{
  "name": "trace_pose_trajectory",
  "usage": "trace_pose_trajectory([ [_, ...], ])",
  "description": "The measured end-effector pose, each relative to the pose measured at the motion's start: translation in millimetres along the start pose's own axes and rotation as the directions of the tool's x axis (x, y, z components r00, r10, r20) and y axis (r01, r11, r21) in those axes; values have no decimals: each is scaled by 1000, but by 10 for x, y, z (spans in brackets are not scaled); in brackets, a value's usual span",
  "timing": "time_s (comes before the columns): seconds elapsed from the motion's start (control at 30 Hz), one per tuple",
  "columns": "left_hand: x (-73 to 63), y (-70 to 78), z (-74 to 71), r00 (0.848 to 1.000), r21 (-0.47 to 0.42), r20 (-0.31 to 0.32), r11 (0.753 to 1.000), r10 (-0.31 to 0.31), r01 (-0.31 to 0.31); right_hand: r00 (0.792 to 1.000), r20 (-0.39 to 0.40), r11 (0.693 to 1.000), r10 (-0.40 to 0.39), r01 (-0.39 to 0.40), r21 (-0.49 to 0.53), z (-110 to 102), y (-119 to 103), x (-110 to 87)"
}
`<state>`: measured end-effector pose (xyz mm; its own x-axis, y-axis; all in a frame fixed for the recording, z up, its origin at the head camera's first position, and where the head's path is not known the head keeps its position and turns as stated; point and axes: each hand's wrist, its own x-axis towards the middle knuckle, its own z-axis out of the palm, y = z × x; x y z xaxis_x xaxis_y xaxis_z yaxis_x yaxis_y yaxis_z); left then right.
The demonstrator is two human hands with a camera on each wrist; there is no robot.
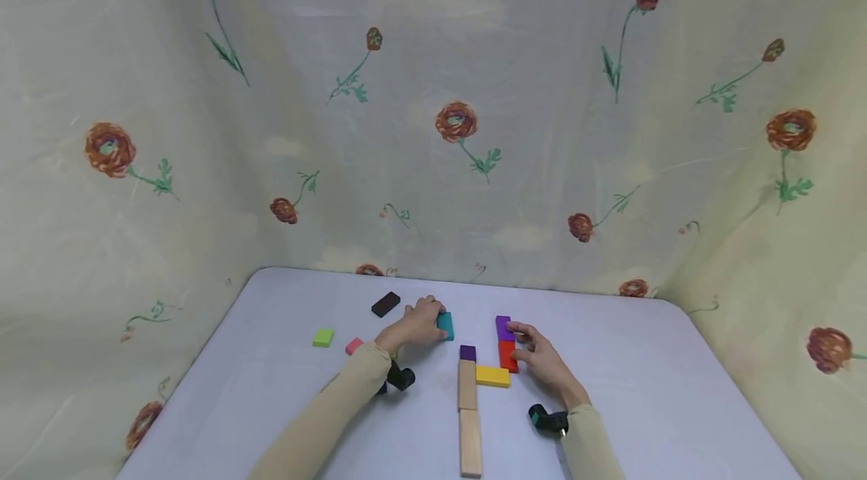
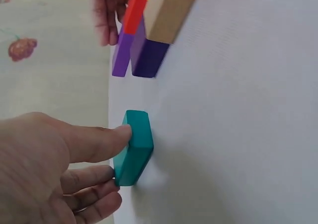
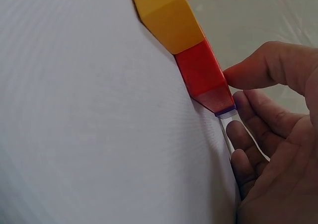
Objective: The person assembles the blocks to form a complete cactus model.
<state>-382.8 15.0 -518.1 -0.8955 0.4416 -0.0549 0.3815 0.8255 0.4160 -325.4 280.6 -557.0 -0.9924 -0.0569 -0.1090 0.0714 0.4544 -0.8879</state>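
Note:
My left hand (image 1: 420, 322) pinches a teal block (image 1: 445, 325) that lies on the table, thumb at one end and fingers at the other. In the left wrist view the thumb lies against the top edge of the block. My right hand (image 1: 544, 361) rests beside a red block (image 1: 508, 356) and a purple block (image 1: 503, 327), which lie end to end. Its thumb touches the red block; the index finger is at the purple one. A yellow block (image 1: 493, 376) joins the red block to a column of two wooden blocks (image 1: 467, 386) topped by a dark purple block (image 1: 467, 353).
Left of the left hand lie a black block (image 1: 386, 304), a lime green block (image 1: 323, 337) and a pink block (image 1: 354, 346). Other blocks are partly hidden under the left forearm. A flowered curtain (image 1: 528, 224) hangs behind the white table (image 1: 643, 367).

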Motion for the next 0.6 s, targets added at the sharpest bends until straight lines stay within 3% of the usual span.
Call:
trace_pose_trajectory([
  [0.23, 181, 78, 49, 1000, -101, -4, 995, -15, 14, 1000, 1, 1000, 19, -19, 14, 13, -5, 22],
  [0.6, 260, 205, 127, 999, -122, 44, 993, 16, -10, 999, -7, 999, 33, -33, 8, 15, 1, 30],
])
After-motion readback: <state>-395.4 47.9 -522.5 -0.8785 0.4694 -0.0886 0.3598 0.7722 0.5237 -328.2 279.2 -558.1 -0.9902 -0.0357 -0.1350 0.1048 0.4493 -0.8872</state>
